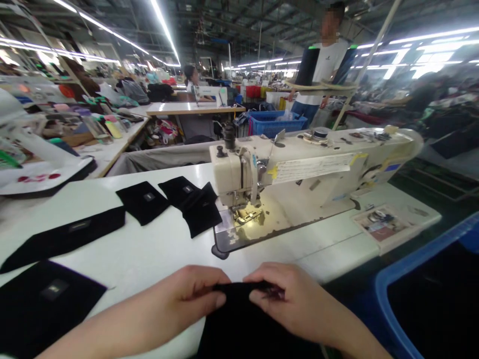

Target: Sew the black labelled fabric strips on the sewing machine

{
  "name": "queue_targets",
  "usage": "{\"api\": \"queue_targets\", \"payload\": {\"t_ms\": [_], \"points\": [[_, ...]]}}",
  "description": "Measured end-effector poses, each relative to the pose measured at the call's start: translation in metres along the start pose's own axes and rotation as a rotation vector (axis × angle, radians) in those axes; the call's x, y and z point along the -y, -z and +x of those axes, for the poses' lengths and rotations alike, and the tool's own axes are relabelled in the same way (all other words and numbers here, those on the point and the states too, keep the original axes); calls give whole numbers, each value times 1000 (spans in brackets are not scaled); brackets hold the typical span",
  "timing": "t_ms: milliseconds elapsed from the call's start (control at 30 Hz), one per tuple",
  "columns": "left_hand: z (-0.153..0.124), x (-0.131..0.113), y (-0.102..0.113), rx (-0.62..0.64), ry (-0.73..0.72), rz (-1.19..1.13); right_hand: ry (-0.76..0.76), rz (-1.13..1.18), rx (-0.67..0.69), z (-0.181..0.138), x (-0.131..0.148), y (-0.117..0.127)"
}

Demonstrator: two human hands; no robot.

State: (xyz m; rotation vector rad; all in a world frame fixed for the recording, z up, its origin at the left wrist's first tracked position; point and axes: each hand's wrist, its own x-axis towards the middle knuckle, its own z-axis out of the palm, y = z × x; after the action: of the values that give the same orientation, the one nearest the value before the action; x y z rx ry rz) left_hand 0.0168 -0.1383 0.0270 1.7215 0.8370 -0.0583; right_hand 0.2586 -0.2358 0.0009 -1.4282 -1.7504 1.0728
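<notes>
While both hands pinch it, black fabric (239, 319) hangs below their grip.

Bright overhead tubes, blurred warped edges

place: garment factory floor | centre of frame: cream industrial sewing machine (299, 174) on a white worktable (149, 249) | left of centre: cut black fabric pieces (144, 199) laid flat | upper frame: long ceiling light strips (164, 30), further wooden-topped sewing tables (194, 108), blue plastic crate (273, 124)
</notes>
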Motion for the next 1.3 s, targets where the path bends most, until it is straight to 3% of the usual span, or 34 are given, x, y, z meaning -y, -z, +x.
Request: {"api": "queue_targets", "payload": {"t_ms": [167, 400, 600, 767, 900, 1033, 1133, 1300], "points": [[13, -12, 34, -306, 42, -143, -307, 175, -36, 4, -14, -6], [40, -9, 54, -480, -32, -157, -409, 382, 4, -20, -30, -42], [74, 0, 46, -529, -127, 54, -431, 399, 29, -30, -47, -84], [99, 13, 35, -559, -388, 529, -425, 310, -44, -31, -53, -96], [103, 22, 31, -640, -491, 743, -236, -61, -214, -39, -62, -89], [91, 23, 26, -713, -602, 839, 314, -497, -445, -40, -68, -66], [82, 26, 21, -655, -652, 903, 577, -670, -429, -34, -63, -49], [85, 30, 20, -583, -653, 935, 699, -783, -345, -25, -51, -35]]}}
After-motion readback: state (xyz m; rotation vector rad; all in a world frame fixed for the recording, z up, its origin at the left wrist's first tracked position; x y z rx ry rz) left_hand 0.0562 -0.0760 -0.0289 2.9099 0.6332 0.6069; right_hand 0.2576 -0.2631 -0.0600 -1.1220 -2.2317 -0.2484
